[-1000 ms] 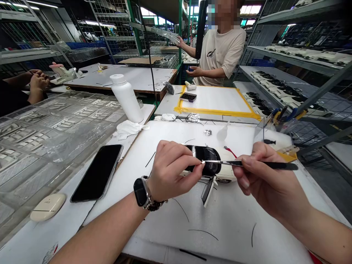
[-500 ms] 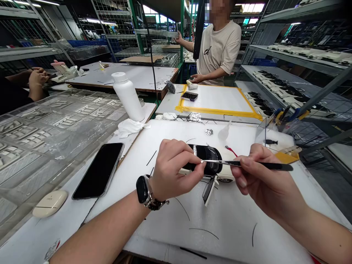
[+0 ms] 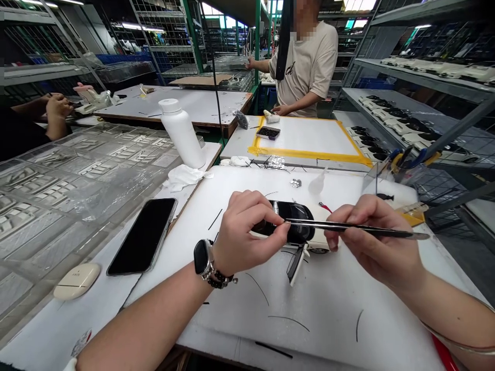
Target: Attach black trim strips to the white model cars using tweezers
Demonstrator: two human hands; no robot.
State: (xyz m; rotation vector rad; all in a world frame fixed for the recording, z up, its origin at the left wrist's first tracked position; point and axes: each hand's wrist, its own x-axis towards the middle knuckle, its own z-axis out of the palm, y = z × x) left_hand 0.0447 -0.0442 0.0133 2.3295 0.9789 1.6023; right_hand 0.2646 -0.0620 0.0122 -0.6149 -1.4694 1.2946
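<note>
Tweezers (image 3: 348,225), dark and slim, lie nearly level in my right hand (image 3: 381,245), gripped between thumb and fingers. Their tips reach the pinched thumb and forefinger of my left hand (image 3: 251,232), which wears a watch. Whatever is between those fingertips is too small to make out. Below and behind both hands, a cream model car (image 3: 320,239) with a black roof rests on the white work surface (image 3: 320,293). Its near door (image 3: 297,265) hangs open. My left hand hides one end of the car.
A phone (image 3: 142,236), an oval cream case (image 3: 77,281) and a white bottle (image 3: 182,135) are at left, beside compartment trays (image 3: 42,237). Thin black strips (image 3: 288,323) lie in front. A tool holder (image 3: 402,178) stands at right. A co-worker (image 3: 305,67) stands behind.
The tweezers have rolled in my right hand, which has moved slightly right. A tiny pale bit seen at their tips before no longer shows clearly. My left hand keeps its pinch.
</note>
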